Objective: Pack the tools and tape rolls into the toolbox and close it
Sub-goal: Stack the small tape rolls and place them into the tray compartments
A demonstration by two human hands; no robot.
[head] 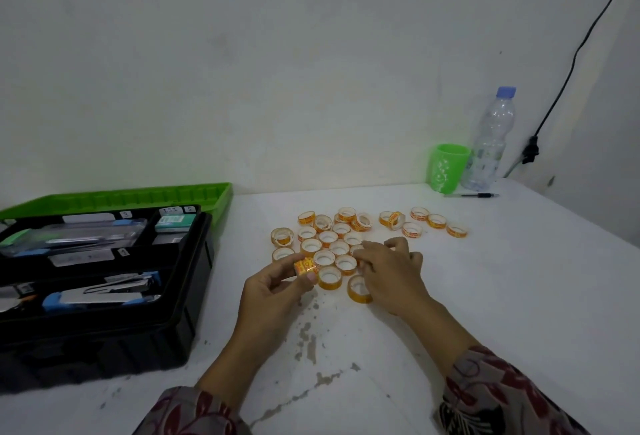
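While the left hand pinches an orange tape roll between thumb and fingertips just above the table, the right hand lies with bent fingers on the near edge of the loose tape rolls; whether it grips one I cannot tell. These rolls are spread mid-table, most lying flat. At the left, the black toolbox stands open, green lid back, metal tools in its tray. A green cup, water bottle and pen sit far right.
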